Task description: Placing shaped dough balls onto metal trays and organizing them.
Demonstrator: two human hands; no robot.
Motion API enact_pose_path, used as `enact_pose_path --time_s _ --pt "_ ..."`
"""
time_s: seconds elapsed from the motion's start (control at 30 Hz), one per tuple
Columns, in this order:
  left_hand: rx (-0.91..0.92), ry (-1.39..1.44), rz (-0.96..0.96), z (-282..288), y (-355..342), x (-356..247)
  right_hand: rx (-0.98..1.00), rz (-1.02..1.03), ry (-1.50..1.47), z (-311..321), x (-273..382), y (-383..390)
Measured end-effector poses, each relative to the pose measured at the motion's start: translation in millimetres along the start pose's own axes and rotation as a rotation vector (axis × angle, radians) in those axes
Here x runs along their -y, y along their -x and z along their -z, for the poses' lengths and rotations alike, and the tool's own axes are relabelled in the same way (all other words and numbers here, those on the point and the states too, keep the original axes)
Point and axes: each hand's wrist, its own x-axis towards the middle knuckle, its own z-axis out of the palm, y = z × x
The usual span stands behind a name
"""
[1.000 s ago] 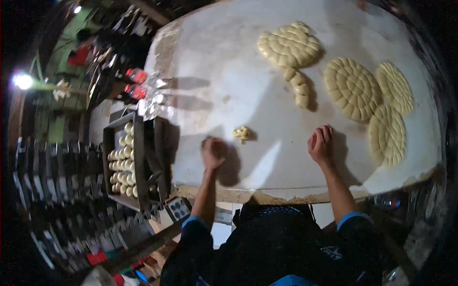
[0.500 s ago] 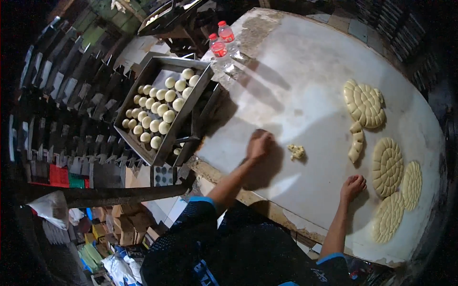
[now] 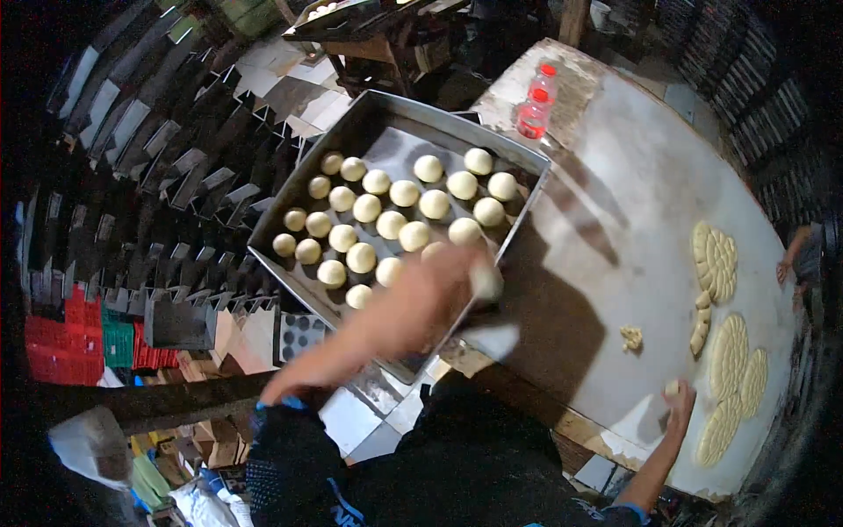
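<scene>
My left hand, smeared by motion, reaches over the near right edge of a metal tray. A blurred pale dough ball is at its fingertips and seems held by them. Rows of round dough balls lie in the tray; the hand hides some near its front. On the right, my right hand is low over the table, its fingers curled round a small piece of dough. Near it lie scored flat dough rounds, a cut dough strip and a crumbly dough scrap.
Two red-capped clear bottles stand at the far left corner of the pale table. Stacked dark trays fill the left side. Red crates stand below them. Another person's hand shows at the table's far right edge.
My left hand has moved from the table to over the tray, with a dough ball. A dough piece now shows in my right hand. The view has turned left, and the tray looks nearer.
</scene>
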Motion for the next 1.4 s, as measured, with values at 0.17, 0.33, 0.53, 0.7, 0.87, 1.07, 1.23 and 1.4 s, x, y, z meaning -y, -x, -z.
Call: enact_pose_path --time_s 0.17,0.33,0.53,0.7,0.87,1.07,1.23,1.4 --pt "-0.464 -0.546 0.154 140.1 -89.2 210.0 0.619 1.013 0.206 -308.8 226.5 149.9" --pt "-0.251 -0.467 0.160 137.9 -85.7 261.1 0.736 1.699 0.028 -524.0 316.0 249.9" --pt "-0.524 -0.676 -0.147 128.5 -38.0 76.5 0.434 1.858 0.543 -573.5 290.8 193.3" --pt "-0.713 -0.226 -0.210 -13.6 50.6 -57.2 0.103 1.508 -0.004 -383.8 246.5 142.9" --pt "-0.097 0.286 -0.227 -264.1 -49.4 -79.9 -0.190 1.154 0.186 -209.9 83.5 33.3" --pt "0.165 -0.049 -0.501 -519.8 -164.2 -74.4 -0.457 0.677 0.241 33.0 -91.2 8.1" --pt "0.192 -0.421 -0.077 -621.3 -284.0 -162.0 -0.464 0.341 -0.384 77.8 -161.8 -4.7" --pt "-0.052 -0.309 0.008 -697.6 -272.8 -196.4 -0.875 0.587 0.393 82.4 -142.8 -4.0"
